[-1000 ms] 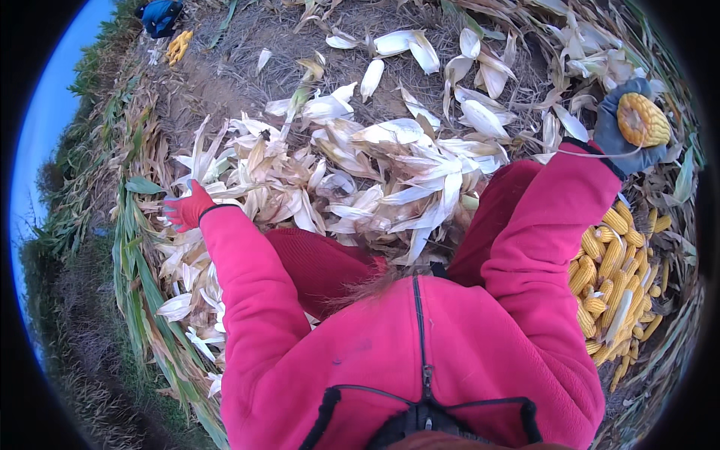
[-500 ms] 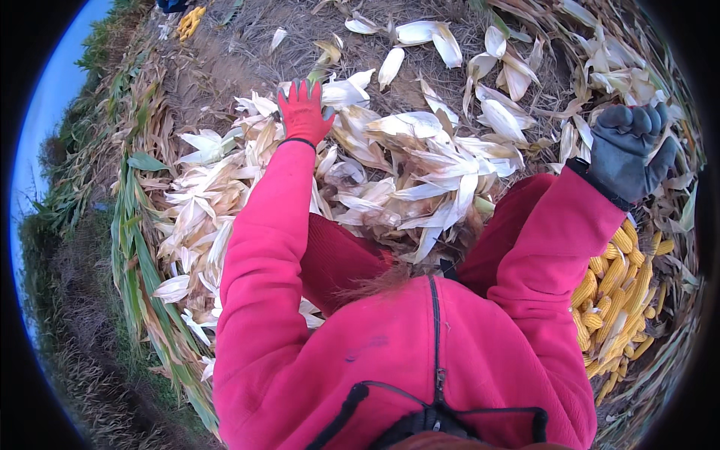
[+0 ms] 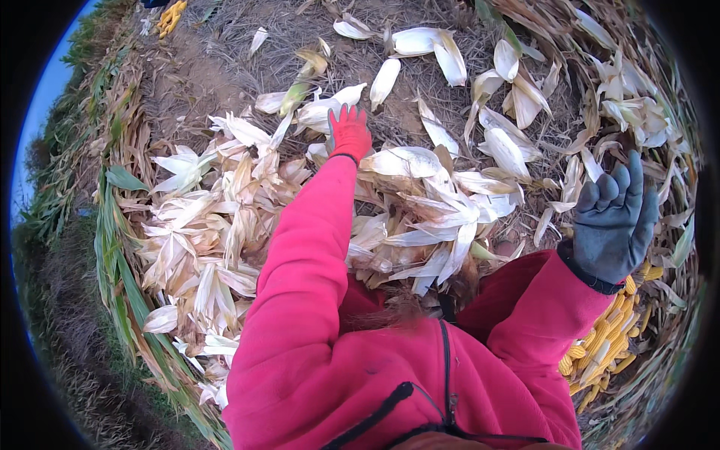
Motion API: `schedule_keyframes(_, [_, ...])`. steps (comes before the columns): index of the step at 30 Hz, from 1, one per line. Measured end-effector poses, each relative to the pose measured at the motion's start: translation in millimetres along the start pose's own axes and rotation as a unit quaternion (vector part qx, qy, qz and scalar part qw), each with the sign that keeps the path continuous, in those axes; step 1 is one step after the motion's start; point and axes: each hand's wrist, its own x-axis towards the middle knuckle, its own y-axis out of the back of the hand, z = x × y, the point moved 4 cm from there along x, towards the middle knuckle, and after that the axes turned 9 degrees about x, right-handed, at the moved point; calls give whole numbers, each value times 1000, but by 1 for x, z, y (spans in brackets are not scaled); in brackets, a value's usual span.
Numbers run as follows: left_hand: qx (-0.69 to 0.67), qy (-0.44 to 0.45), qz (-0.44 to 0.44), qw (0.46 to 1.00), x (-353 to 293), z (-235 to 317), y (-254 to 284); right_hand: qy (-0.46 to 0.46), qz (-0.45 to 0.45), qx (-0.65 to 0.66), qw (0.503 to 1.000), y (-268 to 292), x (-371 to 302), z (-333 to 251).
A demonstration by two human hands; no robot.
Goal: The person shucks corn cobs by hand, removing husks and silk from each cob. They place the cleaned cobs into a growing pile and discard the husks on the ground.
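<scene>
Many yellow corn ears (image 3: 613, 328) lie heaped below the empty right hand (image 3: 616, 217), its fingers loosely apart. Pale husks (image 3: 244, 225) blanket the middle; the left hand (image 3: 350, 135), fingers spread, is at their far edge. Beyond, straw-strewn soil (image 3: 191, 82) gives room, dry leaves (image 3: 126, 274) edging the left.

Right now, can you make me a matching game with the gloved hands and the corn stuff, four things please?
1. Left hand
2. Right hand
3. Corn cobs
4. Husks

A. Pale, strewn about
B. Dark grey glove, holding nothing
C. Yellow, in a heap
D. Red glove

Pairs: 1-D, 2-B, 3-C, 4-A
</scene>
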Motion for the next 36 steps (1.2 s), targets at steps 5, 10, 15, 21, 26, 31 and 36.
schedule_keyframes(5, [12,-26,31,999,51,-12,-26,-45,96,-55,993,3,1,7])
schedule_keyframes(10, [-144,-1,-296,944,60,-45,-127,-5,217,-127,968,19,-4,-8])
schedule_keyframes(15, [-238,248,-160,925,63,-76,-114,-24,294,-174,940,37,-8,-8])
schedule_keyframes(21, [-116,110,86,983,89,-92,-138,-60,328,-218,917,43,-2,-4])
schedule_keyframes(26, [-141,147,-132,970,93,-88,-154,-62,330,-241,911,43,-5,2])
schedule_keyframes(31, [-178,211,-192,942,61,-56,-145,-75,321,-234,915,37,-6,4])
schedule_keyframes(36, [-243,227,-127,935,25,-50,-143,-113,240,-184,947,19,-14,6])
